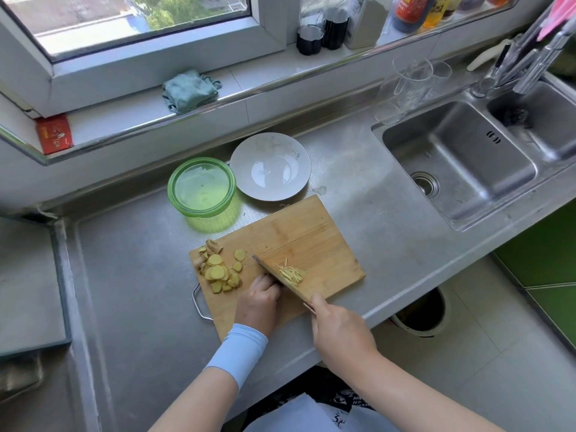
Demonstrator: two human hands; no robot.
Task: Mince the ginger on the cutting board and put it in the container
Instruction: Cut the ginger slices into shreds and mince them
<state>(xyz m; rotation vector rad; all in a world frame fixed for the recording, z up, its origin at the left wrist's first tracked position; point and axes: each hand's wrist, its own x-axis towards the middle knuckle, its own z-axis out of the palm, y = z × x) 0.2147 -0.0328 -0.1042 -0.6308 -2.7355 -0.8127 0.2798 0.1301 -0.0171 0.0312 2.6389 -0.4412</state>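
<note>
Here the right hand is wrapped round the handle of the broad steel knife, its blade angled across the rectangular bamboo cutting board, with fine ginger slivers just beyond it. The left hand sits with curled fingers against the blade, probably guiding the cut, though whatever they pin is hidden. At the board's left wait round yellow ginger slices, apart from the round green plastic container.

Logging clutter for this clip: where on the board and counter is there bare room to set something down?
Free: the far half of the cutting board, between white plate and knife; the counter between board and sink; the counter left of the board. Crowded: the board's near-left corner, with ginger slices, left hand and knife.
</note>
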